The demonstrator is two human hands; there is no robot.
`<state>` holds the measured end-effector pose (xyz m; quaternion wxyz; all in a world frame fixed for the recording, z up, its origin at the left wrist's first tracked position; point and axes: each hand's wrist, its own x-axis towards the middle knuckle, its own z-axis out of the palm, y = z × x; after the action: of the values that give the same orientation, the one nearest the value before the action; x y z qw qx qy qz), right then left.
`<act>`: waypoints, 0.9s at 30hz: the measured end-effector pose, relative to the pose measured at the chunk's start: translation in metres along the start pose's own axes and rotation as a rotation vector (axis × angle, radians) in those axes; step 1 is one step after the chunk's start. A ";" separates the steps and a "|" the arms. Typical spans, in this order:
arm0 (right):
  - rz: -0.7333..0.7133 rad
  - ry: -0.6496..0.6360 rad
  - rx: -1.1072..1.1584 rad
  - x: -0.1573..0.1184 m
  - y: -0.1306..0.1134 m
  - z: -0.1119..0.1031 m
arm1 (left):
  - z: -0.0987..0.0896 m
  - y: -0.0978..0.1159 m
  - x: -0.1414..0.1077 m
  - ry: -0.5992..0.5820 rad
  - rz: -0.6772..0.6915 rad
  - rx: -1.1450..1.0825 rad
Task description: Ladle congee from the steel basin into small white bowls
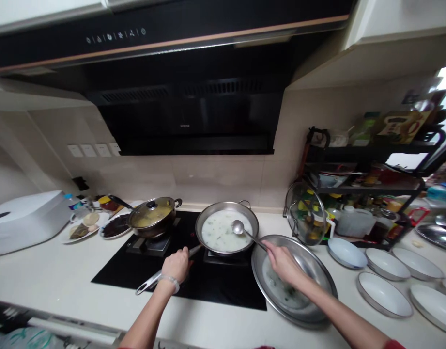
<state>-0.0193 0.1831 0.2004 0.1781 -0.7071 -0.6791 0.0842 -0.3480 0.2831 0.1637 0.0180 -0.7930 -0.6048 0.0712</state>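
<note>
My left hand (176,265) is wrapped round the long handle (148,283) of a steel pan (227,228) on the right burner. White liquid with green bits fills much of that pan. In my right hand (282,261) is a metal ladle (238,227), its bowl over the liquid near the pan's centre; whether it dips in is hard to tell. Below my right forearm, a wide steel basin (319,271) holds more of the whitish liquid and overlaps the hob's right edge.
A lidded pan (152,213) sits on the left burner. Plates of food (115,227) and a white box (26,220) stand further left. White bowls (384,293), a glass lid (305,213) and a black rack (364,186) are on the right. The range hood (186,116) hangs above.
</note>
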 end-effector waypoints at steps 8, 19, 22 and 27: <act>0.103 -0.118 0.211 0.033 -0.013 0.025 | 0.004 -0.001 0.001 0.013 -0.010 -0.025; 0.523 -0.154 0.732 0.035 -0.017 0.006 | 0.004 -0.001 0.000 0.026 -0.011 -0.046; 0.585 -0.154 0.815 0.032 -0.017 0.000 | 0.005 -0.001 0.000 0.025 -0.011 -0.040; 0.633 -0.149 0.920 0.027 -0.018 -0.008 | 0.005 -0.002 0.000 0.027 0.000 -0.025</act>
<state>-0.0315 0.2087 0.2174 0.3857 -0.7180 -0.3378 0.4708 -0.3503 0.2835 0.1588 0.0163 -0.7941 -0.6053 0.0527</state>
